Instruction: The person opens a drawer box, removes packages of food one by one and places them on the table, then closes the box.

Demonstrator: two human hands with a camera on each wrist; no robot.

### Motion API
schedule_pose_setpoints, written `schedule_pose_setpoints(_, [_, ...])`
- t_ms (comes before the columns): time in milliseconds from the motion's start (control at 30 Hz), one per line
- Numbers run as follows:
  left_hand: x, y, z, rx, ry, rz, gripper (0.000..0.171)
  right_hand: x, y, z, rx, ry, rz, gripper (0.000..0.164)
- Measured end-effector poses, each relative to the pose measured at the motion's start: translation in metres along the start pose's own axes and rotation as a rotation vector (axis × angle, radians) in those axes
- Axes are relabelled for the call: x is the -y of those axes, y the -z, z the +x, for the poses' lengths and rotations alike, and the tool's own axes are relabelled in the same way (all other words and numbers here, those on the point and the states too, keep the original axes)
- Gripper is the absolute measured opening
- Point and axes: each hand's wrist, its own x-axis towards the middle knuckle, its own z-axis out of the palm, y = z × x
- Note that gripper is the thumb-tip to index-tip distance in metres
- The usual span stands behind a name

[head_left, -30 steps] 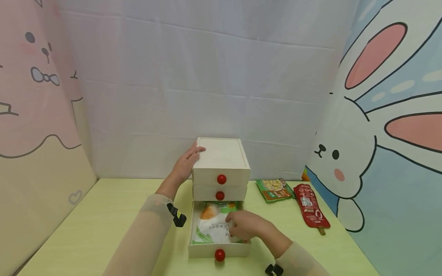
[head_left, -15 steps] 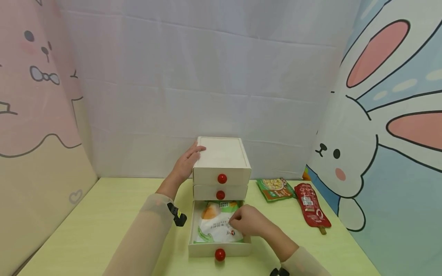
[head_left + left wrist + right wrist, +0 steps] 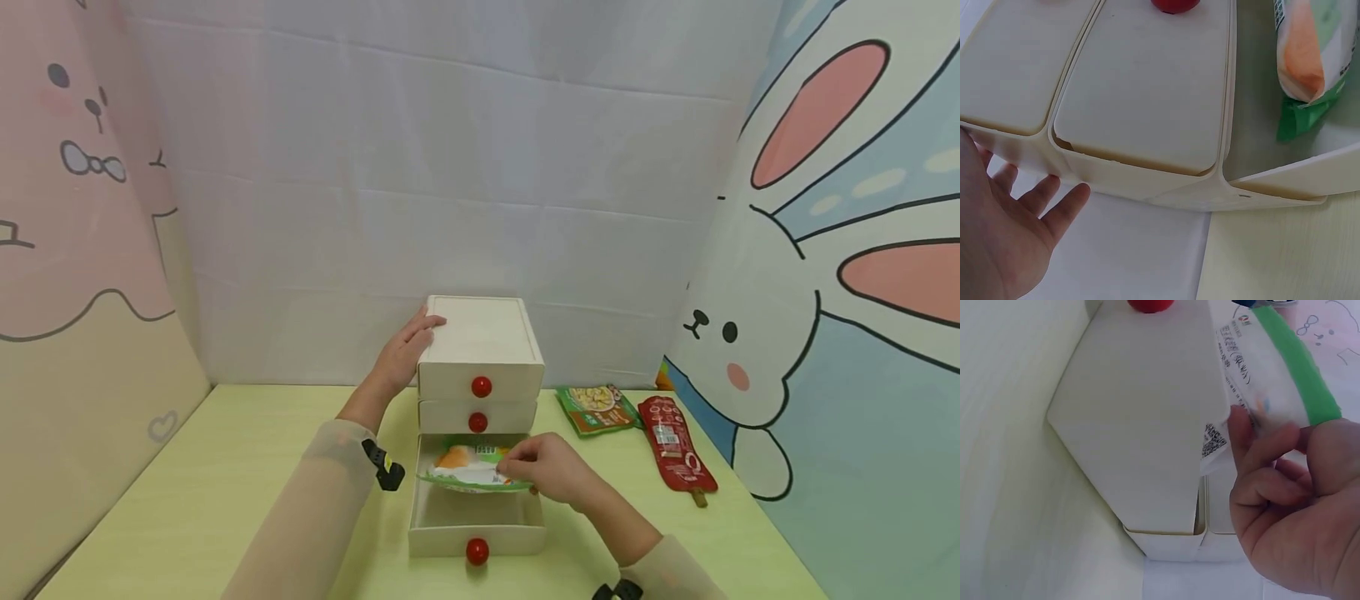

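A small white cabinet [image 3: 483,329] with three red-knobbed drawers stands in the head view. Its bottom drawer [image 3: 442,543] is pulled out. My left hand [image 3: 403,352] rests against the cabinet's upper left side, fingertips over the top edge; in the left wrist view its fingers [image 3: 1066,212] are spread along the side wall. With thumb and fingers my right hand [image 3: 551,468] pinches the near right corner of a white and green food packet [image 3: 468,473]. The packet is tilted, its near edge raised above the drawer floor. In the right wrist view, printed text shows on the packet [image 3: 1266,369].
On the table right of the cabinet lie a green food packet [image 3: 596,410] and a red pouch [image 3: 675,446]. A white curtain [image 3: 450,167] hangs behind. Cartoon-printed panels [image 3: 885,400] flank both sides of the pale yellow table [image 3: 247,467].
The white and green packet's near edge has come up off the drawer floor, raised by my right hand, which now pinches its corner. My left hand stays on the cabinet.
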Motion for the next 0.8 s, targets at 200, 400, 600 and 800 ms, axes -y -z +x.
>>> schedule_pose_setpoints(200, [0.001,0.000,-0.001,0.005,-0.008,-0.004,0.051,0.004,0.007,-0.006,0.029,0.039,0.082,0.026])
schedule_pose_setpoints(400, [0.001,0.000,-0.001,0.000,-0.005,-0.003,0.051,0.012,0.011,-0.016,0.045,0.062,0.157,0.032])
schedule_pose_setpoints(600, [0.001,0.001,0.001,-0.008,-0.003,-0.002,0.051,0.025,0.019,-0.028,0.034,0.066,0.224,0.035])
schedule_pose_setpoints(800, [0.001,0.000,0.001,-0.010,0.007,-0.001,0.050,0.034,0.036,-0.043,0.004,0.102,0.263,0.037])
